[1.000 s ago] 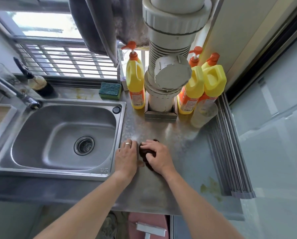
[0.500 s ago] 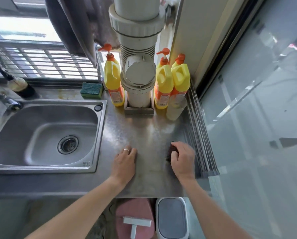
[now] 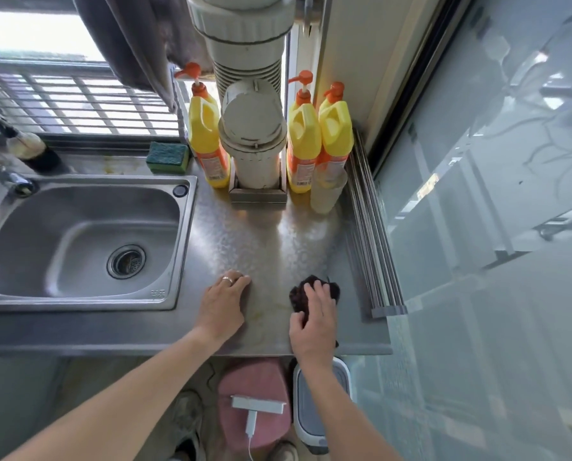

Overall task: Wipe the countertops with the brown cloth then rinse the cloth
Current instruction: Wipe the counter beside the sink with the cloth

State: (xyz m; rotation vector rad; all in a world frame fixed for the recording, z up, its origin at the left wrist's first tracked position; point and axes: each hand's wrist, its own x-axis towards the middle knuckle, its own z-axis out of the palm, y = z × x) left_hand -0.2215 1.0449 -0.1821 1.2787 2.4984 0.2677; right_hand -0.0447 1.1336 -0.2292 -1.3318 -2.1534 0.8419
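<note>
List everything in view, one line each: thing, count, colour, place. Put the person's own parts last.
brown cloth: 1, dark brown, on the countertop under the right hand
countertop: 1, steel, right of the sink
sink: 1, steel, left, with a drain
faucet: 1, metal, at the sink's back left
sponge: 1, green, behind the sink
pump bottles: 3, yellow with orange pumps, at the back beside the pipe
pipe: 1, off-white, back centre
brush: 1, dark handle, by the window
towel: 1, grey, hanging above
rod rack: 1, metal, along the right edge
left hand: 1, rests flat on the countertop, wears a ring
right hand: 1, presses the cloth
</note>
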